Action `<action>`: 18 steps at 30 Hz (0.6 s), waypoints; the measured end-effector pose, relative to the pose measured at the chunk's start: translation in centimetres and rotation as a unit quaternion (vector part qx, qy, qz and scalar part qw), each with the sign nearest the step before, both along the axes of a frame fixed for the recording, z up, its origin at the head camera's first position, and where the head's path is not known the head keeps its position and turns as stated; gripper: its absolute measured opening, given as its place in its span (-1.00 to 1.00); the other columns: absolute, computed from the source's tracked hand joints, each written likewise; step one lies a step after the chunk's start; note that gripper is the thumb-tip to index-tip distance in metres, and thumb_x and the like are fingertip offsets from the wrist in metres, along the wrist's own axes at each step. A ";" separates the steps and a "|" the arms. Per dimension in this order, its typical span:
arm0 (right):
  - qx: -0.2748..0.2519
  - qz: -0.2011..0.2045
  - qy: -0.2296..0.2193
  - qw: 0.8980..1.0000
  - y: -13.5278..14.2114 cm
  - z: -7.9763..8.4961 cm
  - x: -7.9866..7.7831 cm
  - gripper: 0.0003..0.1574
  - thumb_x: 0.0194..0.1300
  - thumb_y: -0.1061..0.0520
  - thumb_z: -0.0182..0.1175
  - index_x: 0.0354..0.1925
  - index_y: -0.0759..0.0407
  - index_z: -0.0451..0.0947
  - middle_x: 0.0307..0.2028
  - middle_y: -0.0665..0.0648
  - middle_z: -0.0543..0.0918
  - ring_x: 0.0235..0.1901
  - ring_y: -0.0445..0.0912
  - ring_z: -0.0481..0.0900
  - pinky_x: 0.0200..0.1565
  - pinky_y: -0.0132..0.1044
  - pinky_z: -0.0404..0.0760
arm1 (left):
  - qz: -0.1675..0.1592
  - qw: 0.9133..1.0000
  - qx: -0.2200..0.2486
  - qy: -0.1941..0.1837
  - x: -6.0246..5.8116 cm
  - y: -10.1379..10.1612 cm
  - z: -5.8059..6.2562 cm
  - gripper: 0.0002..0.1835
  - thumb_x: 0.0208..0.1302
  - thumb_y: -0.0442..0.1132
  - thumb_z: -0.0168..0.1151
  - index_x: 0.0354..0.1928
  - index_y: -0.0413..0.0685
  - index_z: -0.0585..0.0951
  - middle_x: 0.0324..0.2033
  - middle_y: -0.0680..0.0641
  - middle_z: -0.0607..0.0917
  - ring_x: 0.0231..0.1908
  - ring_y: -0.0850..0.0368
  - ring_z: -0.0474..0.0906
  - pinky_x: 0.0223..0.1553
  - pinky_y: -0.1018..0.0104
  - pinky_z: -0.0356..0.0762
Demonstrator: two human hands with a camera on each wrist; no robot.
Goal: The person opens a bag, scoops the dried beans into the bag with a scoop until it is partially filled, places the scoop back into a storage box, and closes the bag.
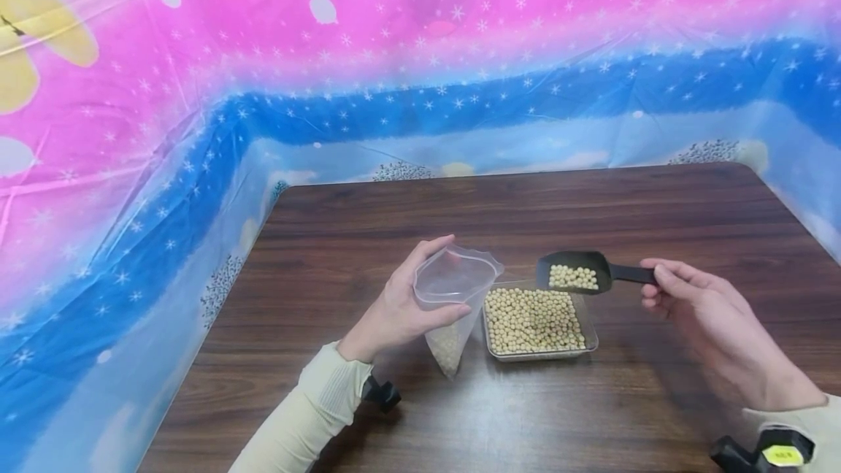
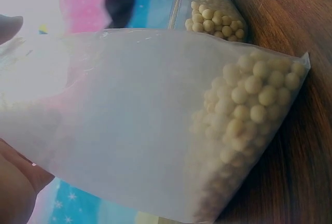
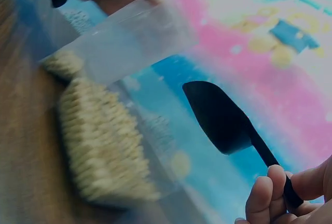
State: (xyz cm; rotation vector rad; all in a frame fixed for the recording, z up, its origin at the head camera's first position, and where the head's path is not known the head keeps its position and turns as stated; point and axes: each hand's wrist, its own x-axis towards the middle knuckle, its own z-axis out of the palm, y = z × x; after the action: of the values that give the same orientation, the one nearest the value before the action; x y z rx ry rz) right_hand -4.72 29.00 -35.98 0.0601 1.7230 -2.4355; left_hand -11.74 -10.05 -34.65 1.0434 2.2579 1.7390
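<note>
My left hand [image 1: 402,305] holds a clear plastic bag [image 1: 458,287] by its mouth, thumb on the near side and fingers on the far side, so the top gapes. Pale round beans [image 2: 249,99] fill the bag's bottom corner. My right hand [image 1: 719,320] grips the handle of a black scoop [image 1: 607,274], raised above the far right part of a clear tray. A small heap of beans [image 1: 573,277] lies in the scoop. In the right wrist view the scoop [image 3: 220,120] shows its dark underside, hiding its load.
The clear rectangular tray [image 1: 540,358], full of the same beans, stands on the dark wood table [image 1: 315,254] just right of the bag. A pink and blue patterned cloth [image 1: 420,42] hangs behind and beside the table. Both wrists carry black camera mounts.
</note>
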 end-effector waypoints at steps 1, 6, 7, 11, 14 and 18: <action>-0.005 0.000 0.011 1.000 0.0 0.6 0.0 -0.72 0.48 0.11 0.02 0.08 0.14 0.49 -0.28 0.06 0.62 -0.27 -0.13 0.60 -0.17 -0.32 0.58 | 0.000 1.000 0.000 0.000 0.0 0.0 0.0 -0.10 0.07 -0.26 0.49 0.40 0.33 0.23 0.14 0.03 0.48 0.03 -0.06 0.54 0.01 -0.04 0.57; 0.001 -0.001 0.058 0.998 -0.5 3.2 -0.2 -0.66 0.50 0.14 -0.02 0.16 0.21 0.43 -0.25 0.07 0.62 -0.25 -0.11 0.59 -0.15 -0.33 0.56 | -0.001 1.000 0.001 0.001 0.0 0.1 0.0 -0.10 0.06 -0.25 0.49 0.41 0.30 0.23 0.14 0.01 0.48 0.02 -0.08 0.54 0.00 -0.04 0.58; -0.002 0.001 0.066 0.998 -0.8 3.7 -0.2 -0.66 0.50 0.15 -0.02 0.17 0.22 0.42 -0.24 0.07 0.62 -0.24 -0.10 0.59 -0.14 -0.33 0.56 | -0.001 1.000 0.001 0.001 0.0 0.1 0.0 -0.10 0.06 -0.26 0.49 0.41 0.30 0.23 0.14 0.01 0.48 0.02 -0.08 0.54 0.00 -0.04 0.58; 0.014 0.007 0.084 0.996 -2.1 5.3 -0.3 -0.64 0.50 0.16 -0.02 0.19 0.23 0.42 -0.24 0.06 0.63 -0.22 -0.11 0.61 -0.10 -0.35 0.57 | -0.006 1.000 -0.001 0.009 -0.1 0.1 -0.2 -0.10 0.08 -0.27 0.48 0.41 0.30 0.22 0.15 0.02 0.47 0.02 -0.08 0.54 0.01 -0.04 0.58; 0.031 0.010 0.098 0.995 -3.5 6.2 -0.3 -0.66 0.50 0.18 -0.02 0.17 0.22 0.44 -0.23 0.05 0.64 -0.20 -0.13 0.62 -0.08 -0.36 0.57 | -0.011 1.000 0.000 0.013 -0.1 0.1 -0.2 -0.11 0.09 -0.28 0.47 0.42 0.27 0.21 0.15 0.00 0.47 0.03 -0.08 0.54 0.02 -0.05 0.56; 0.092 0.005 0.117 0.989 -5.4 7.2 -0.2 -0.68 0.49 0.18 0.02 0.15 0.16 0.48 -0.23 0.05 0.66 -0.18 -0.15 0.62 -0.07 -0.38 0.57 | -0.013 1.000 -0.001 0.017 -0.1 0.2 -0.1 -0.10 0.09 -0.28 0.47 0.42 0.22 0.21 0.16 -0.01 0.47 0.03 -0.07 0.54 0.03 -0.05 0.56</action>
State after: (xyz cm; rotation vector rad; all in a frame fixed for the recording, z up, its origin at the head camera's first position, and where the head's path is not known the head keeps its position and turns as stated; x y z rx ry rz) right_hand -4.92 23.56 -28.81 -0.2215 2.0358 -2.3497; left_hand -11.87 -9.89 -34.77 1.1060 2.2556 1.7217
